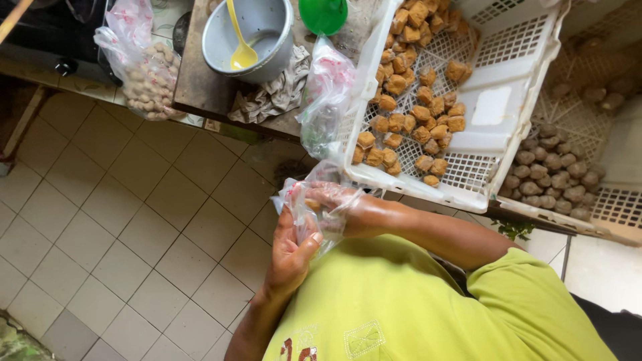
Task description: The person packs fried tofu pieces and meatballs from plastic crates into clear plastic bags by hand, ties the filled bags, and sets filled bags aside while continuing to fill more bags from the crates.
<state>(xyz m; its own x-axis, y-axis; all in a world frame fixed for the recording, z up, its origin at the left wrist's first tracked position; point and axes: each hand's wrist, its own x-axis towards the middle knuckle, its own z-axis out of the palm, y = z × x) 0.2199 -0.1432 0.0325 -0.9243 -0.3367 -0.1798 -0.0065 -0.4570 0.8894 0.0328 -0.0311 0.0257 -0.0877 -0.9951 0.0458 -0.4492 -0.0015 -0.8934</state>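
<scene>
Shirt: your yellow-green shirt [414, 307] fills the near edge of the view, below both forearms.
Left hand: your left hand [291, 257] rises from the lower edge, fingers curled and thumb pressed against the clear plastic bag [309, 207], pinching its lower part.
Bag: it sits between your two hands, just above the left hand and wrapped around the right one, held over the tiled floor [120, 227].
Right hand: your right hand [334, 200] reaches in from the right and is pushed inside the bag, fingers loosely curled; whether it grips anything in there, you cannot tell through the film.
Crate: just beyond your right hand, a white plastic crate [498, 107] holds golden-brown fried cubes [414, 100].
Second bag: a crumpled clear bag [324, 93] hangs at the crate's left rim.
Desk: the dark desk [194, 80] carries a grey pot [257, 37] with a yellow spoon [241, 50] in it, a rag [277, 93] beside it and a green funnel [323, 15] behind.
Far left: a tied bag of pale round balls [144, 80].
Far right: another crate of brown balls [555, 167].
</scene>
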